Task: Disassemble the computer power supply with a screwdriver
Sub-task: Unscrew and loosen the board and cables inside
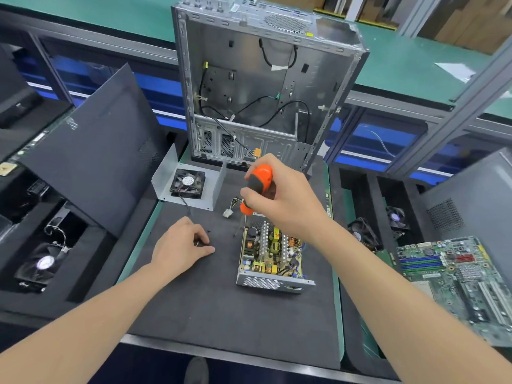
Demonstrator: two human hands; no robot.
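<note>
I see one dark side panel leaning at the left, and one grey metal cover with a black fan beyond my left hand. That hand rests on the dark foam mat, fingers pinched together; I cannot tell on what. My right hand grips one orange-and-black screwdriver, upright over the far end of the one open power supply, mid-mat. Behind stands one bare steel case; far right lies one green motherboard.

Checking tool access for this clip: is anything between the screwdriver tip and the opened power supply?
Nothing visible. The right hand holds the orange-and-grey screwdriver with its tip at the far-left corner of the open metal power supply. The left hand rests apart on the dark mat.
</note>
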